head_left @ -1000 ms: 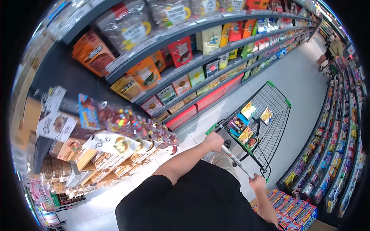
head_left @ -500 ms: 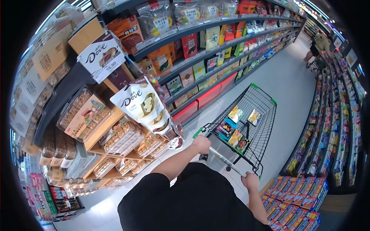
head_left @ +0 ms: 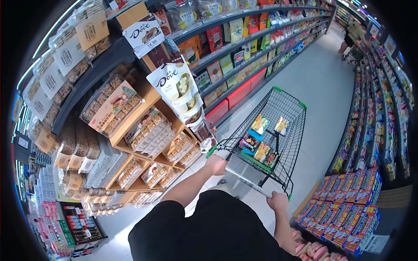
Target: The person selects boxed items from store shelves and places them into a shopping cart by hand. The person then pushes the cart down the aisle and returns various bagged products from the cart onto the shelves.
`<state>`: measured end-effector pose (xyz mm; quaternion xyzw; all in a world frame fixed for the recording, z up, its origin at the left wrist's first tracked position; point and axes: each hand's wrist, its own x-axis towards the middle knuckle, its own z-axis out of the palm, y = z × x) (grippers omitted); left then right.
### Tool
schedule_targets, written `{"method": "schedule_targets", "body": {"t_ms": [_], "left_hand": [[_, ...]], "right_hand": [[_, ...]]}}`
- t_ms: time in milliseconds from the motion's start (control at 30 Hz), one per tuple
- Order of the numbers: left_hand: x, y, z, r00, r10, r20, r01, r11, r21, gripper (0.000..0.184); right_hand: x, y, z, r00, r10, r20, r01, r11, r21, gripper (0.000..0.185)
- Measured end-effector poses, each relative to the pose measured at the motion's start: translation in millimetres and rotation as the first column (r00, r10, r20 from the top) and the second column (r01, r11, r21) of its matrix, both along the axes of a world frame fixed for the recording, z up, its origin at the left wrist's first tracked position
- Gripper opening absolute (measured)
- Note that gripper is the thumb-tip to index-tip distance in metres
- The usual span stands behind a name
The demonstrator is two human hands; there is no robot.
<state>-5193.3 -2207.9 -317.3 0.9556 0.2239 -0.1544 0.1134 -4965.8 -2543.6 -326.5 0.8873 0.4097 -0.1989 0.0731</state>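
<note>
My left hand (head_left: 216, 165) is wrapped round the left end of the cart's handle bar (head_left: 248, 182). Near the bar's other end, my right hand (head_left: 278, 202) is closed on it too. Beyond my hands stands the black wire shopping cart (head_left: 292, 143) with green corners. In its basket lie several colourful packages, among them a yellow and blue pack (head_left: 260, 125) and a yellow pack (head_left: 282, 125). White Dove pouches (head_left: 174, 85) hang from the shelf end to the left of the cart.
Long shelves (head_left: 278, 48) of bagged snacks run along the left of the aisle, others (head_left: 370, 117) along the right. Boxed goods (head_left: 344, 191) are stacked close at right. Packaged nut bars (head_left: 148, 130) fill a wooden rack at left. A person (head_left: 352, 37) stands far up the aisle.
The view has turned, so the cart and shelves sit further left. More of the wooden rack and the boxed stacks shows, with pink packages now at the bottom. Both hands keep their hold.
</note>
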Motion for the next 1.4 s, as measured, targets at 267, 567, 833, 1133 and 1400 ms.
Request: {"method": "schedule_targets", "body": {"t_ms": [267,567,833,1133,1400], "left_hand": [[-44.9,-22.1,-1.9,0.998,-0.007,-0.063,0.005,0.999,-0.047,0.026],[-9.7,19.2,-9.0,0.996,-0.067,-0.055,0.064,0.996,-0.07,0.026],[73.5,75.7,-11.3,0.996,-0.086,-0.03,0.085,0.995,-0.047,0.023],[214.9,155.6,-7.3,0.997,-0.062,0.045,0.061,0.998,0.028,0.018],[332.1,242.2,-13.4,0.994,-0.082,0.074,0.078,0.995,0.061,0.022]], "right_hand": [[-42.8,-32.0,-19.6,0.998,0.036,0.043,-0.038,0.999,0.037,0.036],[-16.5,-11.8,-33.0,0.987,0.026,0.158,-0.06,0.975,0.212,0.024],[60.7,47.7,-23.0,0.991,-0.005,0.136,-0.023,0.979,0.203,0.022],[207.2,134.9,-10.2,1.0,-0.01,0.029,0.005,0.987,0.163,0.021],[314.0,212.1,-3.0,0.998,-0.016,-0.053,0.021,0.995,0.099,0.024]]}}
